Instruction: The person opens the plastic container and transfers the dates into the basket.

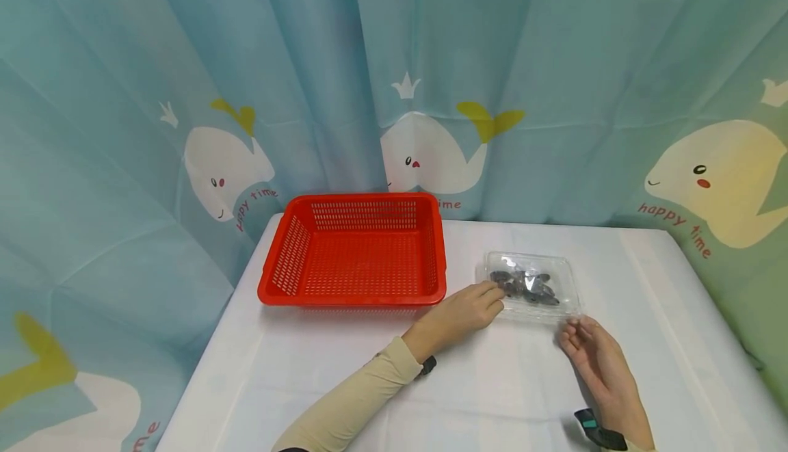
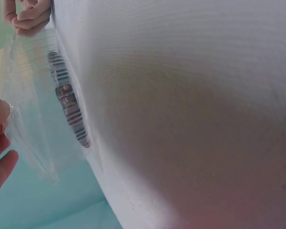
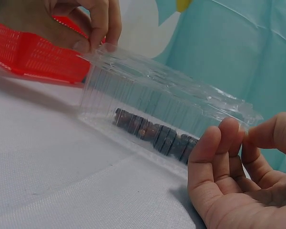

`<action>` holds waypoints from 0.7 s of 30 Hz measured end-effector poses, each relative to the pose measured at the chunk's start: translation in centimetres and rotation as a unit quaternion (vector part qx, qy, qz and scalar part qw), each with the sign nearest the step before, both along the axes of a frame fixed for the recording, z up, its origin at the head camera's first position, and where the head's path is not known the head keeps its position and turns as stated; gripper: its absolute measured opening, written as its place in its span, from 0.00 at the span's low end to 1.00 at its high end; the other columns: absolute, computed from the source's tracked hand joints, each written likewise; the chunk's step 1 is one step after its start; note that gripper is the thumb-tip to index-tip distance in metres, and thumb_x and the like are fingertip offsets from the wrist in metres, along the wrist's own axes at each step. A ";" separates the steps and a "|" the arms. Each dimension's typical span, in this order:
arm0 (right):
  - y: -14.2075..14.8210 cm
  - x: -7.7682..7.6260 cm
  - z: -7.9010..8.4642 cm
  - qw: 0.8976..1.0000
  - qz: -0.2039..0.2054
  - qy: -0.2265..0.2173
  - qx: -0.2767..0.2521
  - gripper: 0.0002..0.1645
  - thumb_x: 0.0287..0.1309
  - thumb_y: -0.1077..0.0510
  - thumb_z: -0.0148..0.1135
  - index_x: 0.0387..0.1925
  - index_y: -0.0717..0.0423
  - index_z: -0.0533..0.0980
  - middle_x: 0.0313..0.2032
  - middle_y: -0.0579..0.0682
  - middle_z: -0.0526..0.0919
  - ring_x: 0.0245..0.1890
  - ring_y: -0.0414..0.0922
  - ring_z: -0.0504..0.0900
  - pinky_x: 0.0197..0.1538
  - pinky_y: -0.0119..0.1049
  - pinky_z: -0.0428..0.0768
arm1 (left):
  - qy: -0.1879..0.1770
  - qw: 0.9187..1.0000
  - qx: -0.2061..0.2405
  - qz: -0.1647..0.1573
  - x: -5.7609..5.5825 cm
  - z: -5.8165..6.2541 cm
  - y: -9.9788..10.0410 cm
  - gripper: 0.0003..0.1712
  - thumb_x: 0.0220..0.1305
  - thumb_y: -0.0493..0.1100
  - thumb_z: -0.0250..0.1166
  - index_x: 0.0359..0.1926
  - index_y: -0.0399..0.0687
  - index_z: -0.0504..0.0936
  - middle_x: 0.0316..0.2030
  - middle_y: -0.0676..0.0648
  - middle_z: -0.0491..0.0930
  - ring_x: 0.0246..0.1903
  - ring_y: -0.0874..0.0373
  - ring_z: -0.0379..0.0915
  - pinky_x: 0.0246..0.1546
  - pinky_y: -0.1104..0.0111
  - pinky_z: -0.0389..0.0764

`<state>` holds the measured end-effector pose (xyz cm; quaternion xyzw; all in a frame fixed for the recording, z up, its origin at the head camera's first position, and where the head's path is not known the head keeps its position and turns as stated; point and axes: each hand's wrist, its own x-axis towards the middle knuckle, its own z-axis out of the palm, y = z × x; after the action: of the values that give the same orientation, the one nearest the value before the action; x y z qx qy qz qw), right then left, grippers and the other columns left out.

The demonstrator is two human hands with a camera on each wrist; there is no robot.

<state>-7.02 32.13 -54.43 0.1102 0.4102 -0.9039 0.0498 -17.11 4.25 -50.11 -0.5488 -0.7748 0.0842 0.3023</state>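
A clear plastic box (image 1: pixel 568 281) with its lid down stands on the right part of the table. Inside, several small dark brown, oblong pieces (image 1: pixel 532 288) lie in a heap on the bottom; ribbed walls blur them in both wrist views. My left hand (image 1: pixel 468 312) pinches the rim at the box's left side between thumb and fingers. At the front right corner, the thumb and forefinger of my right hand (image 3: pixel 248 176) pinch the lid's edge, its other fingers curled alongside the wall.
Left of the box, a red plastic basket (image 1: pixel 271 288) with perforated walls sits near the back of the table, close to my left forearm. A white cloth (image 1: pixel 492 397) covers the table. Behind it hangs a blue-green curtain (image 1: pixel 554 165) with whale prints.
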 end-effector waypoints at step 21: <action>-0.3 -0.1 -0.3 0.999 -0.018 0.006 0.046 0.12 0.82 0.57 0.46 0.56 0.50 0.74 0.47 0.42 0.77 0.45 0.35 0.78 0.51 0.27 0.82 | 0.108 0.992 -0.069 0.014 -0.4 -0.4 0.3 0.19 0.75 0.29 0.43 0.47 0.49 0.80 0.45 0.51 0.79 0.46 0.57 0.72 0.55 0.71 0.77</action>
<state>-7.16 31.88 -54.75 0.1138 0.4496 -0.8856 0.0261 -17.51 4.60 -50.48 -0.5452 -0.7377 0.2007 0.3440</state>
